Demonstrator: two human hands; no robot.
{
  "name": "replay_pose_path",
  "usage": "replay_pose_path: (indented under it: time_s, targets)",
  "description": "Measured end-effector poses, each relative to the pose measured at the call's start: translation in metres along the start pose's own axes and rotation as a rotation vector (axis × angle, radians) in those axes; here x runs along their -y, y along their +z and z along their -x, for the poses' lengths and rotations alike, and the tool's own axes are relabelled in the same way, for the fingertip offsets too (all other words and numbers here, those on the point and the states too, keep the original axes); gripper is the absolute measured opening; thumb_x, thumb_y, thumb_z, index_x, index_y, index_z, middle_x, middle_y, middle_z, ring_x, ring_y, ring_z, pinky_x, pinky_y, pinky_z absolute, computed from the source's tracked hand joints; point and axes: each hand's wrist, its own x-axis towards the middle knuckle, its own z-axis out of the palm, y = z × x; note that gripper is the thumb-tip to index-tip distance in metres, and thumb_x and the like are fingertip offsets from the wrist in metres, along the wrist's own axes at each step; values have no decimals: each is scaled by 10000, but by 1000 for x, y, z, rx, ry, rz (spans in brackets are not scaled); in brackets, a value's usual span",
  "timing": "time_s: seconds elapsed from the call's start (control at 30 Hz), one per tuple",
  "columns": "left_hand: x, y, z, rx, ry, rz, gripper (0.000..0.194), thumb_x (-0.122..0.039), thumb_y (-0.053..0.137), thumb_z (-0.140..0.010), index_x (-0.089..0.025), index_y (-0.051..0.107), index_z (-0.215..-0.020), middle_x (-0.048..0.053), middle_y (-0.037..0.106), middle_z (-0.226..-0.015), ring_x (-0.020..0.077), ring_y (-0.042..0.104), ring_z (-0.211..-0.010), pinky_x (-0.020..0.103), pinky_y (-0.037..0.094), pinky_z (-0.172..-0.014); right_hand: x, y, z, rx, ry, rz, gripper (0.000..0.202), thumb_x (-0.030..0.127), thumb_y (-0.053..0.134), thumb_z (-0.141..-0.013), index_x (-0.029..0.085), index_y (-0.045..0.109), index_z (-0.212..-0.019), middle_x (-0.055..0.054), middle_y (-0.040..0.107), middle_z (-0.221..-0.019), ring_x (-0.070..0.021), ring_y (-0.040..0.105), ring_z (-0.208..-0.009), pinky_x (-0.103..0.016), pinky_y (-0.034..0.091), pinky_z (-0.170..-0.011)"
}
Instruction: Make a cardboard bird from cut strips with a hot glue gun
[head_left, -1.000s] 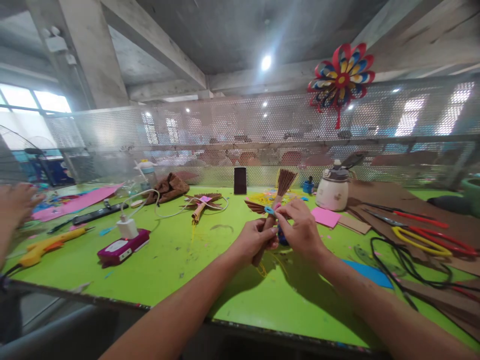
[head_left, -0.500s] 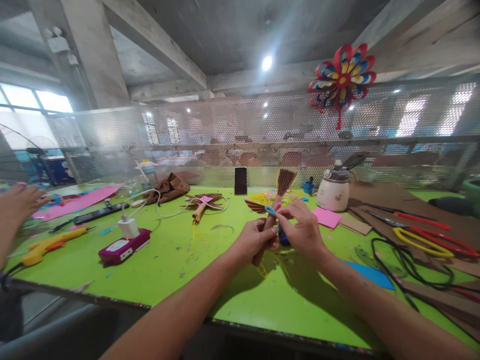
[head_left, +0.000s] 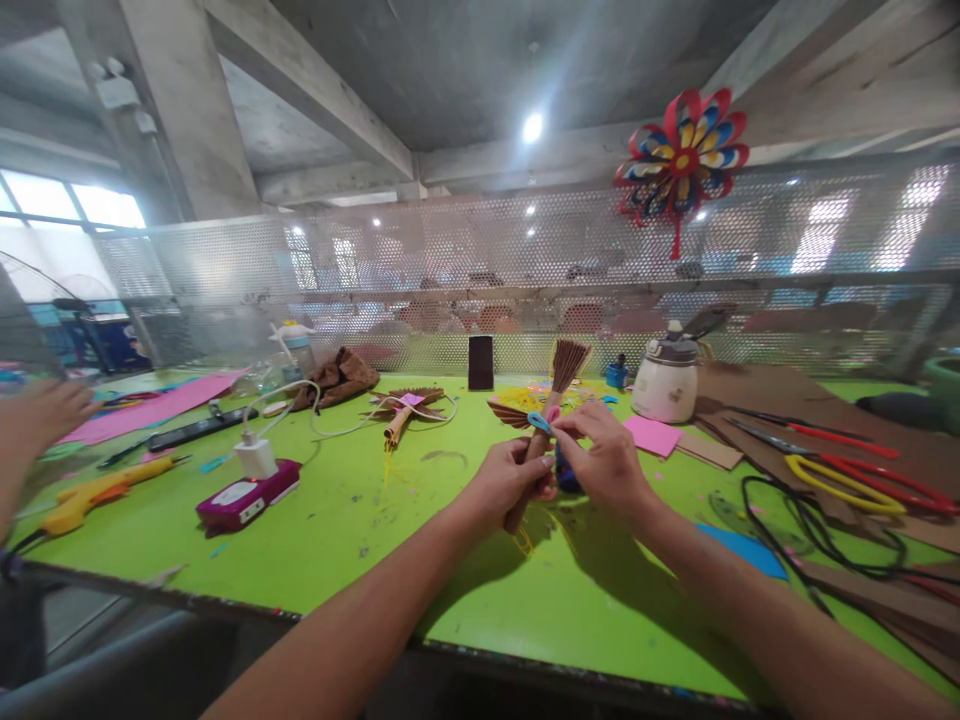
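Observation:
My left hand [head_left: 517, 475] is wrapped round the rolled brown paper tube of a craft figure [head_left: 536, 452], which has pleated brown paper fans at its top and left side. The figure tilts, its upper end leaning right. My right hand [head_left: 604, 450] pinches at a small looped blue paper strip [head_left: 538, 421] on the front of the tube. A bit of pink paper [head_left: 553, 412] shows beside the strip. Yellow strings hang below the tube. On the table behind, to the left, lies a similar brown paper figure [head_left: 405, 412].
At left are a yellow glue gun [head_left: 105, 492], a purple power strip [head_left: 247, 497] and a co-worker's hand [head_left: 49, 410]. To the right stand a white jug [head_left: 666, 380], scissors [head_left: 844, 480], black cable [head_left: 817, 530] and brown cardboard [head_left: 780, 405]. A phone [head_left: 481, 362] stands upright at the back.
My hands stay almost in place, with the right fingers still at the blue strip. The strip looks slightly more tilted. The co-worker's hand at left has lowered a little.

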Motion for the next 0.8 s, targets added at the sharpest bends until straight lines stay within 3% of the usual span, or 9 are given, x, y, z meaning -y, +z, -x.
replay_pose_path:
  time_s: [0.8]
  targets:
    - [1, 1, 1, 35, -3, -37, 326, -351, 707, -630, -111, 557, -790, -1, 551, -599, 76, 486, -516, 218, 372, -534, 3, -1, 0, 5, -13, 42, 109, 169, 546, -782, 194, 587, -684, -34, 525, -683, -185, 467, -708, -313, 381, -640]
